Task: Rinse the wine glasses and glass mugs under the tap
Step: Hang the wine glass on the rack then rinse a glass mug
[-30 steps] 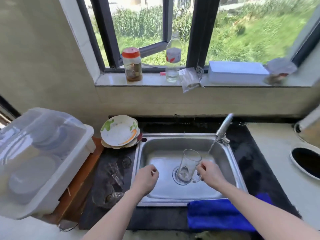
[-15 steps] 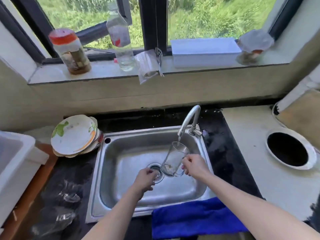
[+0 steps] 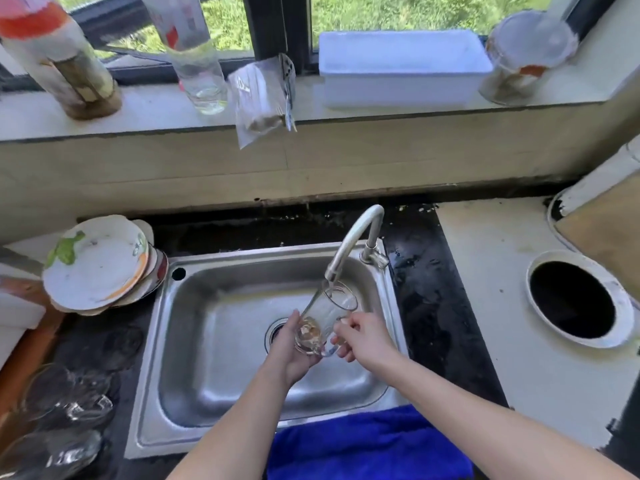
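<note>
Brought across, the left hand (image 3: 290, 346) is now curled round the base of the glass mug (image 3: 327, 315), its handle pinched by the right hand (image 3: 365, 337), so filling under the tap (image 3: 349, 244) is steadied over the sink (image 3: 207, 358).

Both forearms reach forward; left grip (image 3: 291, 348) cups, right grip (image 3: 360, 336) seemingly pinches.

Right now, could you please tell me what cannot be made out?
Head view.
Handle of the glass mug: mostly covered by the right hand.
Drain: partly behind the left hand.
Glassware left of the sink: blurred, cut by the frame edge; count unclear.
Bottle on the sill: top cropped.
</note>
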Demonstrator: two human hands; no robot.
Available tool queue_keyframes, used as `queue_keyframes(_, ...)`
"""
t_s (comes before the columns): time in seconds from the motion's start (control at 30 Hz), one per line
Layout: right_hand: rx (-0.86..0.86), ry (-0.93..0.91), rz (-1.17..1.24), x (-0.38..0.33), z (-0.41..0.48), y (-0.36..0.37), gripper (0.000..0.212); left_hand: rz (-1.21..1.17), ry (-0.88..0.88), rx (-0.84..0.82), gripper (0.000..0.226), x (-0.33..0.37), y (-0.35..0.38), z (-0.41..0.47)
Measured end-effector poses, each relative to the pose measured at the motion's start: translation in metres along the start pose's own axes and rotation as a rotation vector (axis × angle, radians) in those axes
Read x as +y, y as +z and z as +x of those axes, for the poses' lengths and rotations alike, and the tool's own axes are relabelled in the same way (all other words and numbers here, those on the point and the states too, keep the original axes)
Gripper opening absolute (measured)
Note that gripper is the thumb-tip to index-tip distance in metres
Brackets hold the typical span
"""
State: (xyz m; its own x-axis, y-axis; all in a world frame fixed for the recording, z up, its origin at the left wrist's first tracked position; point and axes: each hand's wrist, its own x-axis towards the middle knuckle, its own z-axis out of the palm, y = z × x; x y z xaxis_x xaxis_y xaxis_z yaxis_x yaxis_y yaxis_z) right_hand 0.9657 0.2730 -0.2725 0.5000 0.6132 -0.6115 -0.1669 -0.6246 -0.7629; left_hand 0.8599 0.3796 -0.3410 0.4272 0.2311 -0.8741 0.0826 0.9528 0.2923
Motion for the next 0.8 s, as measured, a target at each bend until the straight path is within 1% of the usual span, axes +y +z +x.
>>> queue_keyframes(0.07,-0.038,0.02,0.039,-0.005,0.0,-0.002,0.012,0.011,-0.008,-0.034,0.05,0.005,0.004,0.006)
queue_keyframes(0.17,-0.17,0.041,0.026,-0.014,-0.001,-0.015,0.02,0.019,-0.032,-0.088,0.047,0.015,0.007,0.011)
queue_keyframes(0.2,-0.188,0.052,0.015,-0.016,0.001,-0.023,0.024,0.029,-0.039,-0.1,0.044,0.019,0.006,0.013)
queue_keyframes(0.27,-0.123,0.076,0.004,-0.018,0.008,-0.04,0.029,0.065,-0.074,-0.098,0.038,0.027,0.003,0.016)
queue_keyframes(0.33,-0.008,0.073,-0.002,-0.019,0.019,-0.054,0.026,0.129,-0.126,-0.092,0.034,0.034,0.0,0.016)
queue_keyframes(0.37,0.008,0.064,-0.015,-0.021,0.024,-0.058,0.023,0.192,-0.15,-0.088,0.033,0.036,-0.001,0.017)
queue_keyframes(0.47,-0.104,0.053,-0.116,-0.026,0.035,-0.051,0.015,0.38,-0.22,-0.111,0.037,0.036,-0.004,0.019)
queue_keyframes(0.5,-0.138,0.05,-0.159,-0.027,0.036,-0.046,0.011,0.406,-0.244,-0.126,0.041,0.035,-0.006,0.019)
queue_keyframes(0.53,-0.155,0.046,-0.19,-0.027,0.038,-0.042,0.012,0.41,-0.258,-0.142,0.043,0.035,-0.007,0.019)
queue_keyframes(0.6,-0.149,0.05,-0.199,-0.027,0.04,-0.037,0.018,0.346,-0.249,-0.168,0.043,0.034,-0.01,0.015)
queue_keyframes(0.7,-0.118,0.107,-0.121,-0.025,0.037,-0.031,0.016,0.105,-0.158,-0.19,0.032,0.032,-0.014,0.01)
queue_keyframes(0.73,-0.101,0.138,-0.079,-0.025,0.036,-0.029,0.016,0.061,-0.13,-0.203,0.031,0.032,-0.014,0.009)
queue_keyframes(0.8,-0.093,0.183,-0.037,-0.025,0.034,-0.027,0.018,0.067,-0.122,-0.211,0.031,0.032,-0.013,0.009)
